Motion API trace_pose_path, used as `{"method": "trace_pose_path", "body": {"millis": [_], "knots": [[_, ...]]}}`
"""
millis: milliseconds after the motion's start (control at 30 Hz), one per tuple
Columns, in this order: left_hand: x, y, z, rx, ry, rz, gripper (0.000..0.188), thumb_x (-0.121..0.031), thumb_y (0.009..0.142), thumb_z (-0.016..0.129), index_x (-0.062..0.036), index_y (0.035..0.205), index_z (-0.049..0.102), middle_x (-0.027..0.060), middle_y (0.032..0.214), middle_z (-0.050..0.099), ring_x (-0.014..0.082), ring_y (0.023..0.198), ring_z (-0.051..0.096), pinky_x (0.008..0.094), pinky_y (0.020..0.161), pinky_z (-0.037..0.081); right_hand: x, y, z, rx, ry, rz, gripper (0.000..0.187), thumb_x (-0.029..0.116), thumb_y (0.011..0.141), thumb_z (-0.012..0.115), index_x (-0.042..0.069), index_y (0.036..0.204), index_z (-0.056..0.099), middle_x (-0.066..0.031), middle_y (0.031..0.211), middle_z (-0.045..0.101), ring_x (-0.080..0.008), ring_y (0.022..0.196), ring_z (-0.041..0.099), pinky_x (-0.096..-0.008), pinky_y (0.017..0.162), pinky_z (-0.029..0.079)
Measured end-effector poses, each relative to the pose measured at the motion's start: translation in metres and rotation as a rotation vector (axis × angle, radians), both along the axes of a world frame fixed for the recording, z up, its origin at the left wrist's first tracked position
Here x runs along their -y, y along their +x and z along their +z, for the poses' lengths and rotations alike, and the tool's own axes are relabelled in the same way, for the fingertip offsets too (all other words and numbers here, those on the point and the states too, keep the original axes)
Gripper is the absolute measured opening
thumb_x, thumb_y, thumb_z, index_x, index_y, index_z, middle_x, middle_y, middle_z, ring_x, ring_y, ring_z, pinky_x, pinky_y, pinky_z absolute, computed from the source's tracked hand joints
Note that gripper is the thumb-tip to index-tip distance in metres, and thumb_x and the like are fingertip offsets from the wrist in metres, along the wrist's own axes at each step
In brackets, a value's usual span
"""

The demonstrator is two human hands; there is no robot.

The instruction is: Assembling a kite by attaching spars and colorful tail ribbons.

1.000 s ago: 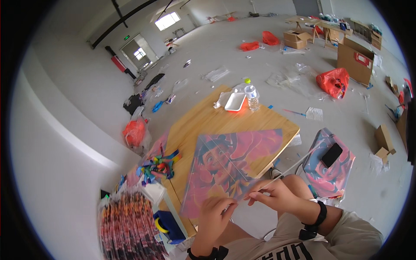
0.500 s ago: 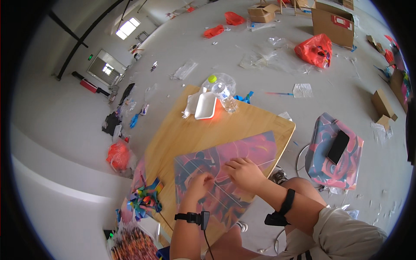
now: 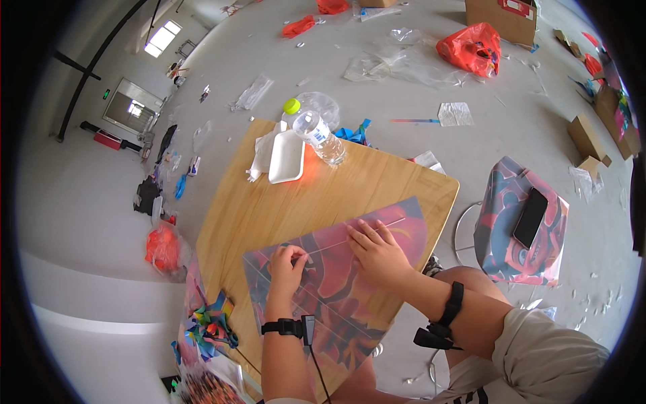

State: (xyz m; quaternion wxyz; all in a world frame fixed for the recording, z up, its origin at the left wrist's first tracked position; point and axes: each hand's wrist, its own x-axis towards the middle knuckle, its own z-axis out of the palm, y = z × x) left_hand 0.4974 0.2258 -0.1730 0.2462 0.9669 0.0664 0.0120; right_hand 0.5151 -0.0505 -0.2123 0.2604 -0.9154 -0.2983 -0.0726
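A patterned, see-through sheet [image 3: 330, 276] in pink, red and dark blue lies on the wooden table [image 3: 242, 222] in front of me. Thin pale lines, like slim rods, run across it; one line [image 3: 330, 245] passes between my two hands. My left hand [image 3: 286, 273] is over the sheet's far left part, thumb and fingertips pinched together. Whatever is between those fingertips is too small to make out. On the sheet's right half, my right hand [image 3: 380, 252] lies flat, palm down, its fingers stretched out.
A white tray [image 3: 286, 156] and a clear bottle [image 3: 321, 140] stand at the table's far edge. Colourful pinwheel-like pieces [image 3: 212, 323] sit by the left edge. To the right, a patterned stool [image 3: 501, 222] bears a black phone [image 3: 531, 217]. Bags and boxes litter the floor.
My left hand has moved from the sheet's middle toward its far left part, still pinched. My right hand's fingers have straightened and spread flat. The view has shifted, showing more of the near scene.
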Motion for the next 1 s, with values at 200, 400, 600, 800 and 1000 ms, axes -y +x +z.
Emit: {"method": "trace_pose_path", "body": {"millis": [200,400,600,800,1000], "knots": [[0.042,-0.017,0.0,0.257,0.07,0.091,0.033,-0.018,0.097,0.067,-0.0051,0.127,0.065,0.0181,0.132,0.063,0.0388,0.126,0.058,0.0532,0.107,0.041,0.003,0.009,0.009,-0.063,0.015,0.021,0.061,0.026,0.092,0.064,0.003,0.148,0.053,-0.0078,0.16,0.045,-0.0267,0.154,0.033,-0.0529,0.128,0.021],[0.085,-0.032,-0.012,0.18,0.293,0.053,0.045,-0.024,0.102,0.061,-0.0013,0.141,0.058,0.0286,0.156,0.044,0.0472,0.145,0.041,0.0552,0.118,0.034,0.006,0.017,0.006,-0.049,0.023,-0.044,0.059,0.023,0.095,0.061,0.005,0.15,0.051,-0.009,0.161,0.044,-0.0299,0.155,0.032,-0.0537,0.128,0.021],[0.101,-0.024,-0.013,0.217,0.282,0.085,0.05,-0.028,0.101,0.062,-0.0033,0.144,0.057,0.0262,0.155,0.044,0.0473,0.143,0.041,0.0577,0.118,0.032,0.01,0.017,0.008,-0.054,0.024,-0.089,0.056,0.024,0.096,0.06,0.007,0.149,0.052,-0.0094,0.159,0.046,-0.0306,0.154,0.033,-0.053,0.128,0.02],[0.099,-0.021,-0.027,0.281,0.362,0.044,0.05,-0.029,0.101,0.06,-0.0035,0.144,0.056,0.0245,0.151,0.048,0.0458,0.141,0.043,0.0577,0.116,0.033,0.014,0.025,0.002,-0.044,0.131,-0.021,0.05,0.024,0.097,0.06,0.005,0.143,0.058,-0.0114,0.155,0.051,-0.0302,0.152,0.037,-0.0534,0.127,0.022],[0.102,-0.025,-0.03,0.292,0.378,0.078,0.051,-0.03,0.101,0.058,-0.0059,0.146,0.057,0.0221,0.149,0.05,0.0447,0.139,0.045,0.0568,0.116,0.032,0.018,0.027,0.008,-0.046,0.165,-0.007,0.047,0.022,0.096,0.062,0.005,0.14,0.061,-0.0111,0.155,0.051,-0.0291,0.152,0.037,-0.0525,0.128,0.022]]}}
